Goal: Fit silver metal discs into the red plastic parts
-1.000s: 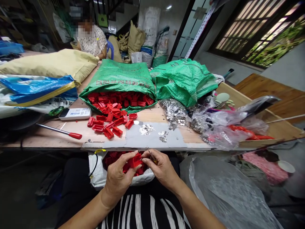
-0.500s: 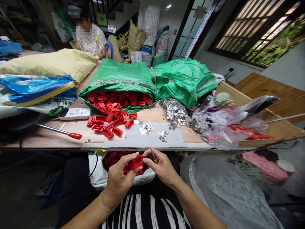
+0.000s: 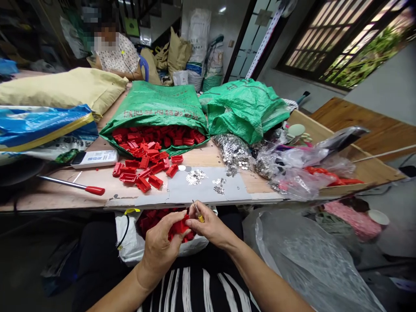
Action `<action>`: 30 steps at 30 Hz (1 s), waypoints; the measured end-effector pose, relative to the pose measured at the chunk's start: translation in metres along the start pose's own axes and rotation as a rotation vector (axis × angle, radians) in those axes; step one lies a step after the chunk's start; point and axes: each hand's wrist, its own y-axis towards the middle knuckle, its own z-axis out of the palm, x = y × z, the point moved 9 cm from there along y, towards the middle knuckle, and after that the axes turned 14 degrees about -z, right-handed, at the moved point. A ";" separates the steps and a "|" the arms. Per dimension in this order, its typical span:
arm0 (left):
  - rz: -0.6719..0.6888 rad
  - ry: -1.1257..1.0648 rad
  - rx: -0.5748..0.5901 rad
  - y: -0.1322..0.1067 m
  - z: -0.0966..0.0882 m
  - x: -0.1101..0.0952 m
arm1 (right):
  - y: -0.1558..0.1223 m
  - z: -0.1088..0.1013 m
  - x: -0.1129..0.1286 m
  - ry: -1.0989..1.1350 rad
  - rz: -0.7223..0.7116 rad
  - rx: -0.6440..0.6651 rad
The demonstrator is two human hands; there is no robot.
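Observation:
My left hand (image 3: 159,242) grips a small red plastic housing (image 3: 179,226) between thumb and fingers, just past the table's front edge. Against the housing's right side are the fingertips of my right hand (image 3: 211,227). That hand also holds a small yellow-handled tool (image 3: 200,217), its thin metal shaft pointing up and left; its exact kind is unclear. Whether a small metal piece is pinched there too, I cannot tell. Beneath both hands, a white sack (image 3: 131,242) in my lap holds more red housings.
On the table, red housings (image 3: 143,184) spill from a green sack (image 3: 159,102). Small metal pieces (image 3: 196,177) lie on a grey sheet (image 3: 177,190). A red-tipped lever (image 3: 94,190) juts out at left; plastic bags (image 3: 302,182) sit right. Across the table sits a person (image 3: 118,54).
The tool in my right hand has turned more upright, and its shaft shows more. My right fingertips have shifted slightly along the housing. The whole view has shifted a little.

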 end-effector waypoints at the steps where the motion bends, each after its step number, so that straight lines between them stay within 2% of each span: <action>1: 0.001 0.010 0.007 0.001 -0.001 0.000 | 0.000 0.002 0.000 0.045 0.015 0.007; 5: -0.024 -0.028 0.034 0.005 -0.003 0.002 | -0.003 0.009 -0.002 0.215 0.087 0.048; 8: -0.093 -0.121 0.077 0.006 -0.001 0.008 | -0.005 0.007 -0.005 0.277 0.128 0.033; 12: -0.234 -0.394 0.109 0.010 0.000 0.023 | -0.010 0.012 -0.015 0.400 0.210 0.032; 14: -0.320 -0.560 0.163 0.014 0.005 0.033 | -0.010 0.016 -0.016 0.449 0.240 0.050; 16: -0.405 -0.662 0.216 0.018 0.012 0.043 | -0.006 0.012 -0.014 0.386 0.247 0.090; 17: -0.438 -0.683 0.212 0.020 0.013 0.048 | -0.001 0.004 -0.011 0.287 0.229 0.100; 19: -0.478 -0.680 0.156 0.025 0.010 0.055 | 0.014 -0.028 0.001 -0.045 0.143 0.060; 21: -0.484 -0.645 0.092 0.028 0.005 0.059 | 0.031 -0.076 0.025 -0.541 0.001 -0.104; 23: -0.468 -0.596 0.061 0.031 0.000 0.059 | 0.043 -0.110 0.043 -0.973 -0.029 -0.193; 26: -0.435 -0.528 0.052 0.033 -0.003 0.057 | 0.061 -0.130 0.041 -1.310 0.045 -0.134; 30: -0.428 -0.474 0.046 0.034 -0.003 0.058 | 0.078 -0.134 0.029 -1.443 0.122 -0.066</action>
